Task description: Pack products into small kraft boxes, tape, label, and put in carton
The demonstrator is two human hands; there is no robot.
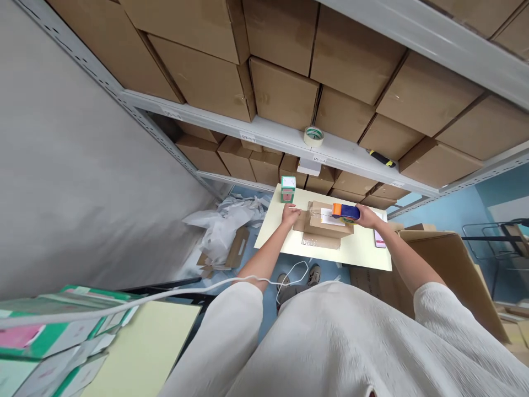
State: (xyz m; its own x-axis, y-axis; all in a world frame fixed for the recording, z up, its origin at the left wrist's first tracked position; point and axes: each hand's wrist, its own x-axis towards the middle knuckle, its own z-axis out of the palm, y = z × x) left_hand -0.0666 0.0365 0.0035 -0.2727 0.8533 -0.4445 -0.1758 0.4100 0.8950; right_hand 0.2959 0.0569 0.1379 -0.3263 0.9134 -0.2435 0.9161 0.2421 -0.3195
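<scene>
A small brown cardboard box (326, 226) lies on the pale yellow tabletop (289, 245), with flaps spread at its left and front sides. On its top is a white label (330, 216). My left hand (291, 214) is at the box's left flap (300, 221), fingers curled in at the flap's far edge. Wrapped around an orange and blue tape dispenser (346, 212), my right hand (367, 216) holds it over the right part of the box top, partly covering the label. A green and white carton (288, 189) stands upright just beyond my left hand.
A phone (379, 238) lies at the table's right. Behind it, shelves hold cardboard boxes, a tape roll (313, 136) and a yellow-black cutter (382, 159). White wrapping (223, 231) is heaped on the floor at left. A white cable (173, 292) crosses my left arm. A large open carton (450, 264) stands right.
</scene>
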